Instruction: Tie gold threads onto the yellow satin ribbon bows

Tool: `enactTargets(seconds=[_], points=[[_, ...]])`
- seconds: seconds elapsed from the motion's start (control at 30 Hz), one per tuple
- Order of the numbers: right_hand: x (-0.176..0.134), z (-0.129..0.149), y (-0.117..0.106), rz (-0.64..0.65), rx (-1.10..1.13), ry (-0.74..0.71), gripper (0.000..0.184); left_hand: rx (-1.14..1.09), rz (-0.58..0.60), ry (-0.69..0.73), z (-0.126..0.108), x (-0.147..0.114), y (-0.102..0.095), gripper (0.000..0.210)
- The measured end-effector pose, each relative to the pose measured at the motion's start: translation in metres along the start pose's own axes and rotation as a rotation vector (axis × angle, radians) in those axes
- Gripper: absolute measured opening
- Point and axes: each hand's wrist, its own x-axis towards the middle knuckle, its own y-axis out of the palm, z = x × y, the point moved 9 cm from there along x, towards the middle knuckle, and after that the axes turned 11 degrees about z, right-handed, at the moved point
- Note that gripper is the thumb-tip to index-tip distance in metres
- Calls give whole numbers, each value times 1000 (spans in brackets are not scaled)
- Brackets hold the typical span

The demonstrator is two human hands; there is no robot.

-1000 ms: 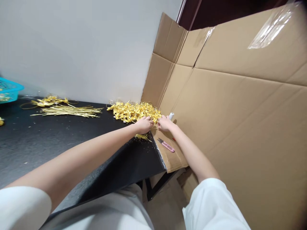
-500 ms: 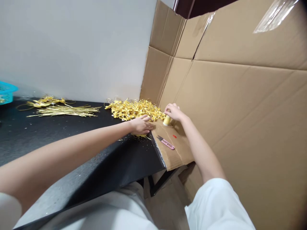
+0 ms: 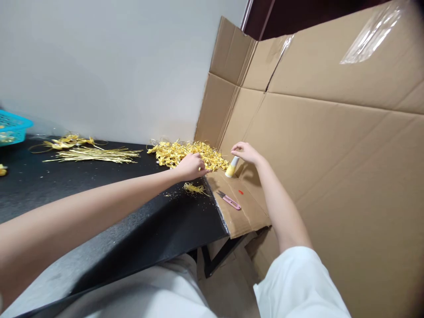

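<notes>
My left hand is at the front edge of a heap of yellow ribbon bows, its fingers curled together. A small yellow bit shows by its fingers, but what they pinch is unclear. My right hand has its fingertips pinched at the top of a white cone spool with yellow thread. The spool stands on the cardboard sheet; any thread between those fingers is too fine to see. Nearer to me on that sheet lie pink thread snips and a small red piece.
A tuft of yellow thread ends lies on the black table. Farther left are a bundle of gold stems, more yellow bows and a blue basket. A tall cardboard wall rises at the right.
My left hand has lifted off the cardboard edge and curled its fingers, uncovering the thread tuft. My right hand has risen slightly to the spool's tip. The view has shifted slightly.
</notes>
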Motion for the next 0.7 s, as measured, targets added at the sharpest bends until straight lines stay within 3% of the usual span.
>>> enactTargets(seconds=[0.17, 0.27, 0.33, 0.47, 0.6, 0.7], points=[[6, -20, 26, 40, -105, 200, 41, 14, 3, 27, -1, -7, 0, 36], [10, -19, 42, 90, -132, 240, 27, 27, -13, -3, 12, -18, -5, 31], [9, -13, 40, 84, -139, 240, 17, 21, -41, -39, 24, -27, -13, 27], [5, 20, -3, -54, -127, 110, 18, -18, -141, -121, 51, -46, -39, 28], [-5, 87, -76, -302, 58, -272, 12, -95, -278, -219, 77, -62, -81, 36], [-16, 137, -123, -405, 294, -519, 10, -257, -392, -354, 99, -79, -124, 41]])
